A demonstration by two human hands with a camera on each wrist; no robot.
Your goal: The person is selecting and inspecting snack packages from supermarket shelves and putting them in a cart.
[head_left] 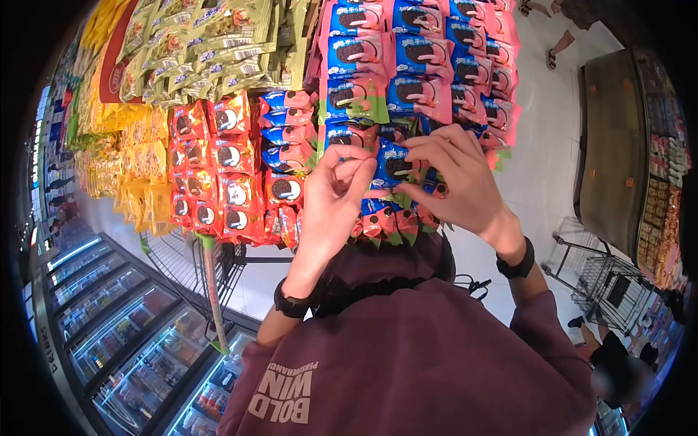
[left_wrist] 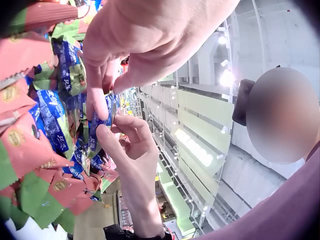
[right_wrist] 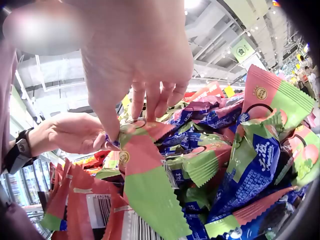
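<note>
The left hand (head_left: 333, 200) and right hand (head_left: 465, 182) each pinch a blue cookie packet (head_left: 392, 167), thumbs close to fingertips, over the pile of snack packets (head_left: 287, 136) near its person-side edge, right of some red packets (head_left: 236, 154)

Held packet (head_left: 395, 167): bright blue, white characters, dark round biscuit print. Around it, head view — twelve o'clock, blue-and-pink packets (head_left: 422, 54), dark biscuit motif repeated. Ten o'clock, pale-green packets (head_left: 211, 43). Nine o'clock, red packets (head_left: 236, 156) printed with dark-and-white biscuits; farther out, yellow packets (head_left: 138, 163). Six o'clock, maroon shirt (head_left: 436, 349), whitish block lettering. Black wristbands (head_left: 516, 260) at four and seven. Right wrist view, six o'clock — pink-and-green packet (right_wrist: 150, 185), gold seal.
</note>
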